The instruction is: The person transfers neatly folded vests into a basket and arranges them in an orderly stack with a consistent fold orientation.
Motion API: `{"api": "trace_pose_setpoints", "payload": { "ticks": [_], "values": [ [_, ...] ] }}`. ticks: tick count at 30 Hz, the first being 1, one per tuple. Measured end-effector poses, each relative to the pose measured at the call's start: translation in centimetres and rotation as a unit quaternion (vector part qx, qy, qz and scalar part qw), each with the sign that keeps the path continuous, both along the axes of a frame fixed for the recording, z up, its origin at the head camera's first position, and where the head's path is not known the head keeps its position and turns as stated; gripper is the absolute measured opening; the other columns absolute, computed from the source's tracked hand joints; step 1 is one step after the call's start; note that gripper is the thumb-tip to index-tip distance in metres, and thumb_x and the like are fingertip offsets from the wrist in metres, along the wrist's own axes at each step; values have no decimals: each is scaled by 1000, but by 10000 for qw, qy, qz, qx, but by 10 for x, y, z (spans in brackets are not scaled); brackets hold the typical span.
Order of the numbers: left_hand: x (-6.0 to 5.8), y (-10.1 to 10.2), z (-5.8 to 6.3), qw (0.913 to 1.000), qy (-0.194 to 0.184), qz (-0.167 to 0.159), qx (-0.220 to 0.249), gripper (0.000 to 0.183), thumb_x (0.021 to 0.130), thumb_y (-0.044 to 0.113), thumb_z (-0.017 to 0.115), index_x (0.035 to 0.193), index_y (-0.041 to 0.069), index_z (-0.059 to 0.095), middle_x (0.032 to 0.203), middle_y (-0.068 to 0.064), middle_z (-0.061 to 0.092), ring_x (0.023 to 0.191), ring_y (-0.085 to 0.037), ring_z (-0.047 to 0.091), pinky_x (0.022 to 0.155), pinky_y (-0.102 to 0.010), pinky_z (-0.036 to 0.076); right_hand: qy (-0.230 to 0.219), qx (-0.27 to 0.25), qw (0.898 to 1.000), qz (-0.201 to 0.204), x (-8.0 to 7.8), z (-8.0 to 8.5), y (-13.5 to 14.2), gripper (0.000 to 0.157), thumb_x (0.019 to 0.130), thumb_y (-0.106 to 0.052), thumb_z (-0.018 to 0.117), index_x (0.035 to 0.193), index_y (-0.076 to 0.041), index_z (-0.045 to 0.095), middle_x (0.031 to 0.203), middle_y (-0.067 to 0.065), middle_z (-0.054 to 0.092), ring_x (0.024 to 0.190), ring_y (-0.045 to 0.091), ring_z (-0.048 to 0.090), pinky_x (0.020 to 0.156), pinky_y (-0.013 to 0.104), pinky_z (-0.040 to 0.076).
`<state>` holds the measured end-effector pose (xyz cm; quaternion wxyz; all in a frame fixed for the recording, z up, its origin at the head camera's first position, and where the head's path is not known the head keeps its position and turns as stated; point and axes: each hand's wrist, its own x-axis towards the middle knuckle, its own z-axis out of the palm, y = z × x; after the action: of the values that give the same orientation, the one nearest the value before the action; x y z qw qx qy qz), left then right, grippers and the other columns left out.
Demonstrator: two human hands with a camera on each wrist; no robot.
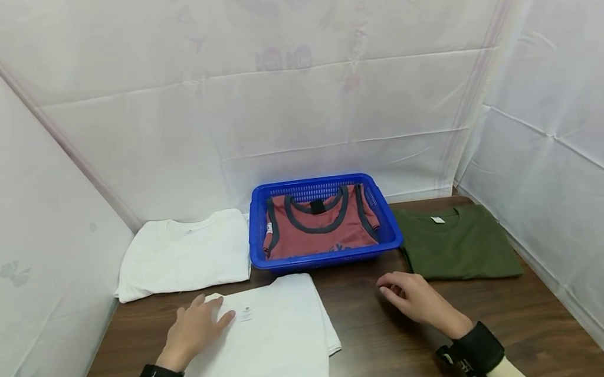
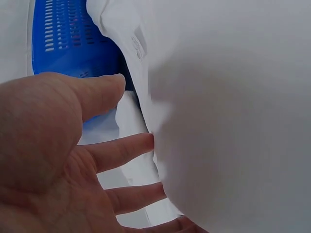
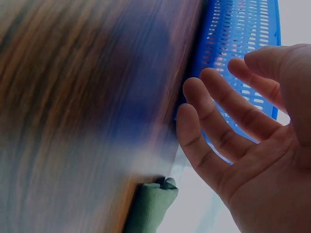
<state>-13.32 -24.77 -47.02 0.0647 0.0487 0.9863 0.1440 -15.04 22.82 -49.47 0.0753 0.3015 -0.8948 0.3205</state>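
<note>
A folded white T-shirt [image 1: 271,339] with a printed neck label lies at the front of the table. My left hand [image 1: 198,327] is at its upper left edge, thumb spread from the fingers. In the left wrist view, fingertips [image 2: 146,141] meet the edge of the white cloth, and the fingers are nearly straight. My right hand [image 1: 414,298] is over the table to the right of this shirt, near the folded dark green T-shirt [image 1: 458,244]. Its fingers [image 3: 209,121] are loosely bent in the right wrist view, with nothing in them.
A blue plastic basket [image 1: 329,260] stands at the back middle, with a folded red shirt with grey trim [image 1: 316,234] inside. Left of it lies another folded white T-shirt [image 1: 185,257]. White sheeting [image 1: 295,106] encloses the brown wooden table [image 1: 368,325] at the back and sides.
</note>
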Motion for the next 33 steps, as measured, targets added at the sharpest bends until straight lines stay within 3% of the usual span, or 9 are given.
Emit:
{"api": "trace_pose_setpoints", "payload": {
  "ticks": [3,13,20,27,33],
  "values": [
    [-2,7,0,10000,6,-29,-19,55,100,44,64,134,0,66,140,-38,51,122,-68,46,86,-77,45,-48,-12,10000,-34,1,0,-2,12,100,-8,66,110,-7,74,94,-5,70,76,-1,59,64,25,54],
    [-9,30,-4,9999,84,-141,-47,53,100,41,65,133,0,67,137,-33,56,128,-57,48,94,-75,43,-141,-179,9986,-470,4,3,-11,17,99,-7,68,115,-6,72,104,5,73,83,8,67,70,32,58],
    [-11,49,-1,10000,32,-58,11,53,99,42,66,133,2,67,139,-34,54,112,-60,53,75,-69,53,-430,-188,9966,-677,6,0,-22,29,98,-10,69,127,-7,68,119,9,69,87,13,70,76,33,59],
    [-12,61,0,10000,7,-76,11,53,99,43,66,134,3,67,140,-35,53,112,-59,53,73,-68,54,-706,-166,9958,-561,7,-3,-35,36,99,-12,68,135,-5,63,130,16,64,85,15,70,76,32,59],
    [-14,69,1,9999,-32,-76,59,54,99,44,66,135,4,67,140,-33,54,113,-58,54,74,-68,53,-968,-62,9911,-907,6,0,-47,41,99,-13,69,138,-8,61,125,15,66,80,10,64,72,31,55]
  ]
}}
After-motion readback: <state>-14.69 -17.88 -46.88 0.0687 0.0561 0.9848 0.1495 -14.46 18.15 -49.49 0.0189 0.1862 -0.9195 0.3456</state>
